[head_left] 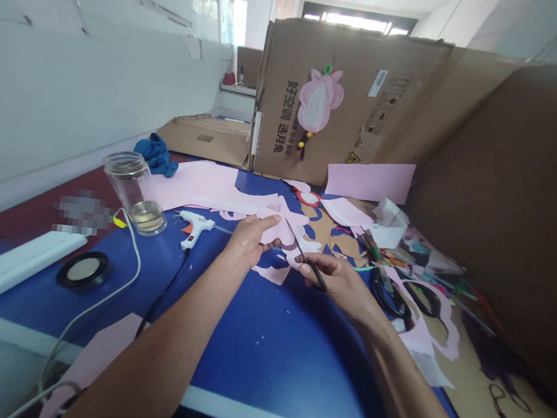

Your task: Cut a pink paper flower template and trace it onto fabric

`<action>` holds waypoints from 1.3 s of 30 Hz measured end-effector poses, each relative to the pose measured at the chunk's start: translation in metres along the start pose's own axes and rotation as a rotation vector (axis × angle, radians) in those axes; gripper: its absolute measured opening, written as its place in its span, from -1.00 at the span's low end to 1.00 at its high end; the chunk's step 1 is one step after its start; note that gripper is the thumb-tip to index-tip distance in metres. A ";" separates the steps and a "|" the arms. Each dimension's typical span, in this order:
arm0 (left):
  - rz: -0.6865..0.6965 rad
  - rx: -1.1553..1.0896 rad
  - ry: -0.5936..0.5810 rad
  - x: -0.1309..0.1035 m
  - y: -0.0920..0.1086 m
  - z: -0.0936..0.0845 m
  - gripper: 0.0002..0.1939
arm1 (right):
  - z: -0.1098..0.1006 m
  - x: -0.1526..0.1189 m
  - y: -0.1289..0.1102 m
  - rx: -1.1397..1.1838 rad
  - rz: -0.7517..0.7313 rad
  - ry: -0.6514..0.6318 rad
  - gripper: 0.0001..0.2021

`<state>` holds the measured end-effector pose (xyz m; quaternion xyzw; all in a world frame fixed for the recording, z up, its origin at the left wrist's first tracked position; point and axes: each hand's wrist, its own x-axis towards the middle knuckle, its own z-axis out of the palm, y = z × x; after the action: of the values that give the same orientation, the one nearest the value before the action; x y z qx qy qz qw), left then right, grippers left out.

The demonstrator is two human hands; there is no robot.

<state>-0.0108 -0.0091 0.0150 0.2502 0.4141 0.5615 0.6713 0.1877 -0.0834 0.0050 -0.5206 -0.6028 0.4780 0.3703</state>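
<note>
Over the blue table [263, 341], my left hand [251, 236] pinches a pink paper piece [281, 226] with a wavy outline. My right hand [328, 275] is closed around the black handles of scissors [300, 246], whose blades point up and left against the pink piece. A narrow pink strip hangs by the scissors. Pink scraps [274, 273] lie just below the paper. Left of my left hand rests a white glue gun [194, 227] with an orange trigger.
A glass jar [144, 215], black tape roll [84, 270] and white power strip [20, 267] stand at the left. Cardboard panels [358, 124] rise behind and right. Black-handled scissors [390, 292] and paper scraps clutter the right.
</note>
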 end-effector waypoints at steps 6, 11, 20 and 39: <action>-0.017 -0.021 -0.018 0.000 -0.001 0.001 -0.85 | -0.001 0.000 0.000 -0.015 -0.004 0.000 -0.41; -0.023 -0.040 -0.055 0.000 -0.003 0.002 -0.89 | -0.001 0.001 -0.001 0.023 -0.006 -0.005 -0.40; -0.024 -0.057 -0.068 0.002 -0.008 0.002 -0.81 | -0.001 0.001 -0.002 0.032 -0.002 0.015 -0.43; -0.100 -0.002 -0.094 -0.003 -0.012 0.005 -0.81 | 0.001 0.001 -0.003 0.070 -0.018 0.066 -0.40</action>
<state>-0.0002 -0.0137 0.0092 0.2547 0.3935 0.5154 0.7174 0.1862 -0.0828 0.0080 -0.5175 -0.5777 0.4781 0.4121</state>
